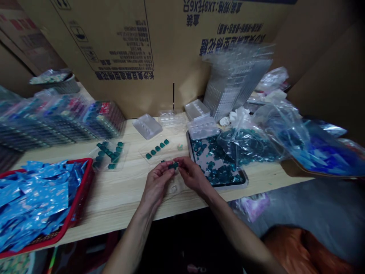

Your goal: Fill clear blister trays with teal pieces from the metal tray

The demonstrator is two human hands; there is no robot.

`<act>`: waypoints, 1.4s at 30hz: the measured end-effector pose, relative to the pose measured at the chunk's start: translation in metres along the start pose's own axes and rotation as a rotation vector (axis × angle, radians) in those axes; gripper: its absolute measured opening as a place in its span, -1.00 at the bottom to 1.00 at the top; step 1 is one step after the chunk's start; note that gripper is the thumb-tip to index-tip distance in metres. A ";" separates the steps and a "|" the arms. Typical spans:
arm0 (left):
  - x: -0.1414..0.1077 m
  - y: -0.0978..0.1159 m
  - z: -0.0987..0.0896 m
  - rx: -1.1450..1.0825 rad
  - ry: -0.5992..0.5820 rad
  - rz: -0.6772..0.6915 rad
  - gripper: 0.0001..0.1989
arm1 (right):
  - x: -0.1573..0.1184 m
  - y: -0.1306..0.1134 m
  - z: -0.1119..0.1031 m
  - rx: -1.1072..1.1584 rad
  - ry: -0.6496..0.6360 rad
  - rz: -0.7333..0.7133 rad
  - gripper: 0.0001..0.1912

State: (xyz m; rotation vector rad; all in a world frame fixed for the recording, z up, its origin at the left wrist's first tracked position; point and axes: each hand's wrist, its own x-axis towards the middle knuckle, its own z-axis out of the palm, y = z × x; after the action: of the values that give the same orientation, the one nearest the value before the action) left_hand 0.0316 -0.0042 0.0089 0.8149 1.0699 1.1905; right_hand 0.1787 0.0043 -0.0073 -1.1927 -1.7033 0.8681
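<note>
My left hand [158, 177] and my right hand [191, 173] meet over a clear plastic tray [174, 187] near the table's front edge. Between their fingertips is a small dark green piece [172, 166], pinched from both sides. Just behind my hands lies another clear tray [145, 149] with a slanting row of several green pieces [157, 148]. To the right of my right hand, a shallow tray [245, 182] holds many loose green translucent pieces [212, 167]. My fingers partly hide the tray under them.
A red basket [90, 167] of blue packets stands at the left, with stacked filled trays [102, 120] behind it. Green pieces [110, 154] lie on a clear tray nearby. Tall stacked empty trays [228, 87], plastic bags [251, 144] and a large cardboard box [168, 49] stand behind and right.
</note>
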 end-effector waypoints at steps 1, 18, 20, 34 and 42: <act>0.000 -0.001 -0.001 0.025 -0.006 0.014 -0.62 | 0.001 0.002 0.001 -0.016 -0.010 -0.004 -0.54; 0.010 0.019 -0.065 0.950 0.099 0.482 -0.76 | -0.003 -0.027 -0.012 -0.320 -0.040 0.087 -0.80; 0.013 0.026 -0.077 0.948 0.122 0.436 -0.76 | -0.005 -0.028 -0.022 -0.304 -0.006 0.084 -0.80; 0.008 0.008 -0.053 0.960 -0.114 0.562 -0.86 | -0.048 -0.048 0.028 -0.520 -0.414 -0.147 -0.80; 0.014 -0.001 -0.051 1.039 -0.209 0.667 -0.86 | -0.051 -0.040 0.030 -0.441 -0.358 -0.165 -0.79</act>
State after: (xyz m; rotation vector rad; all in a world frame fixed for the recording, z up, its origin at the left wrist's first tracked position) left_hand -0.0164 0.0072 -0.0114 2.1804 1.2691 0.9793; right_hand 0.1456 -0.0578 0.0041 -1.2022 -2.3383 0.6490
